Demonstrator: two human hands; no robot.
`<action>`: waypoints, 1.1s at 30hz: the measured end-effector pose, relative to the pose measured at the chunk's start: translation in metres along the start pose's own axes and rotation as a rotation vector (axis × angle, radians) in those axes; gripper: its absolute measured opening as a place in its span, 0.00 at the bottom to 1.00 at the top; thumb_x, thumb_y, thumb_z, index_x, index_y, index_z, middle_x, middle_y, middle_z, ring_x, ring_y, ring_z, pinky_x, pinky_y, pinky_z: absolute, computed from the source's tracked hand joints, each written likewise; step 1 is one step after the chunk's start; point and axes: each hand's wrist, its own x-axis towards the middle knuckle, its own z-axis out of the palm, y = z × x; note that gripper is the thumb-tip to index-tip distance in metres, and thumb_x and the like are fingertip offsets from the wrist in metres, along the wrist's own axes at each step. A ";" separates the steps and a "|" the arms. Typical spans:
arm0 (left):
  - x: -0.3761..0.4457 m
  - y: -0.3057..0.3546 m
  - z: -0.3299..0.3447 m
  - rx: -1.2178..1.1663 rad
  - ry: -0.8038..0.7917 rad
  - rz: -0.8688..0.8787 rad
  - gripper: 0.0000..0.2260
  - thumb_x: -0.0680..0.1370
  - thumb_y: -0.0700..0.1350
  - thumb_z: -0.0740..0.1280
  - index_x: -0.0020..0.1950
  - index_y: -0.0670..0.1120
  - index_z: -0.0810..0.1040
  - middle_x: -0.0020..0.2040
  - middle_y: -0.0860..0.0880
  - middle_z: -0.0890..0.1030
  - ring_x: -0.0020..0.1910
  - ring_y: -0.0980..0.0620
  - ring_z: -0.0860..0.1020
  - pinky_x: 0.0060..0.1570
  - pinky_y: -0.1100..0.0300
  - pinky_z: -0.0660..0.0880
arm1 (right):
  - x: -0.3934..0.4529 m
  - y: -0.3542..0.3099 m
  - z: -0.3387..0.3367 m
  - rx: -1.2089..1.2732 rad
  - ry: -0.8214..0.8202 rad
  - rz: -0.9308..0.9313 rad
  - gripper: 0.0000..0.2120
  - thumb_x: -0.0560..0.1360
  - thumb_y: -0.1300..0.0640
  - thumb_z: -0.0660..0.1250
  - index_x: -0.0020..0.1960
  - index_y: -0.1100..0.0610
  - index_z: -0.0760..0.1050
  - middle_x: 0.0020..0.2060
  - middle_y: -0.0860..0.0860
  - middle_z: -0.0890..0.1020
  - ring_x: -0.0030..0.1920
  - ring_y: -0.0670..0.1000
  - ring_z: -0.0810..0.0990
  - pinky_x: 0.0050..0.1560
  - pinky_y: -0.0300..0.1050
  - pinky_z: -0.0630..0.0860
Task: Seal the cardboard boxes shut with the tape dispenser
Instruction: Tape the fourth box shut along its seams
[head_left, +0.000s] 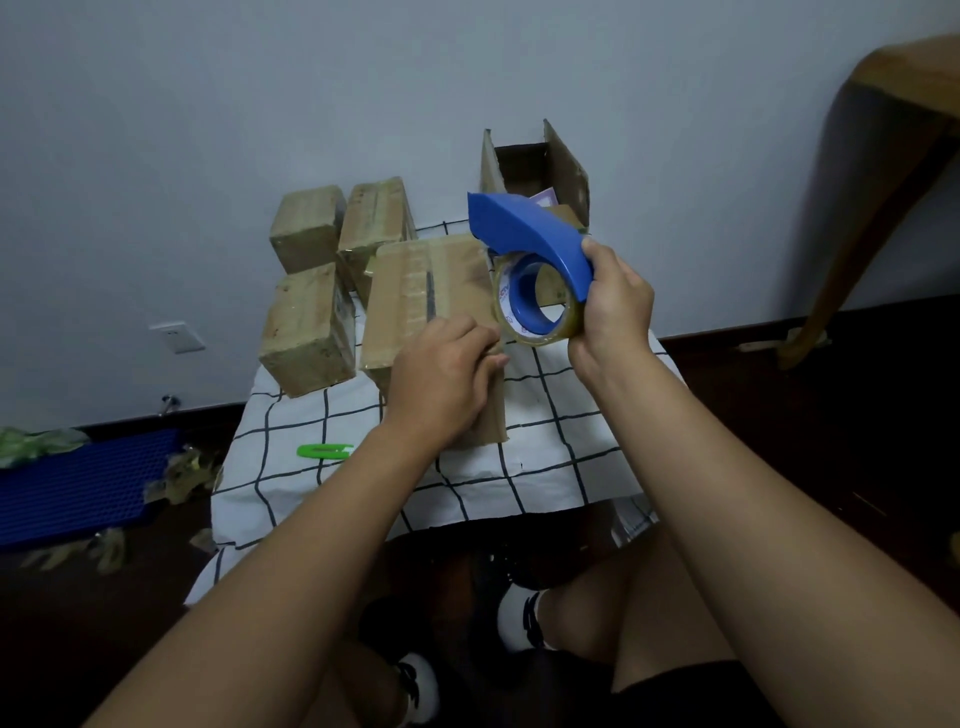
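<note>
Cardboard like this is light and fairly stiff, though the flaps spring up unless pressed, so the box in front of me (426, 291) wants holding flat along its near edge while tape goes over the seam. It sits on the checked cloth (322, 467) covering my desk, with old glossy tape already across its top. The tape dispenser (524, 260) is hard blue plastic, light and smooth; I judge the curved back of its shell the best place to hold it, clear of the cutting edge at the front.

My right hand (613, 306) is closed around the dispenser's rear, fingers wrapped over the shell and the clear roll, holding it raised just beside the box's right side. My left hand (441, 374) is curled, fingertips pinched at the box's near right corner. It seems to be pressing down a tape end there, but the strip itself is too clear for me to make out.

Three taped boxes (306, 322) are stacked to the left, an open box (566, 171) stands behind, and a green cutter (324, 450) lies on the cloth.
</note>
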 end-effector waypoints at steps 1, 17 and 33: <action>-0.001 0.000 -0.001 0.013 0.001 0.009 0.09 0.77 0.45 0.70 0.54 0.43 0.82 0.44 0.46 0.79 0.42 0.43 0.75 0.40 0.48 0.73 | 0.001 0.000 0.001 0.000 0.007 -0.006 0.06 0.76 0.57 0.70 0.41 0.54 0.82 0.36 0.51 0.81 0.38 0.50 0.79 0.41 0.44 0.79; 0.000 0.004 -0.008 0.127 -0.046 0.120 0.09 0.77 0.46 0.67 0.54 0.47 0.83 0.43 0.46 0.78 0.41 0.44 0.75 0.33 0.57 0.65 | 0.008 -0.017 0.002 -0.020 0.085 -0.151 0.06 0.77 0.56 0.69 0.42 0.55 0.81 0.39 0.51 0.81 0.40 0.49 0.80 0.38 0.38 0.78; -0.016 -0.015 -0.015 -0.009 0.000 0.035 0.18 0.77 0.51 0.69 0.63 0.43 0.79 0.60 0.46 0.81 0.57 0.44 0.78 0.55 0.50 0.73 | -0.010 -0.021 0.018 -0.039 0.001 -0.147 0.05 0.76 0.54 0.70 0.47 0.54 0.83 0.43 0.52 0.83 0.42 0.50 0.81 0.40 0.39 0.78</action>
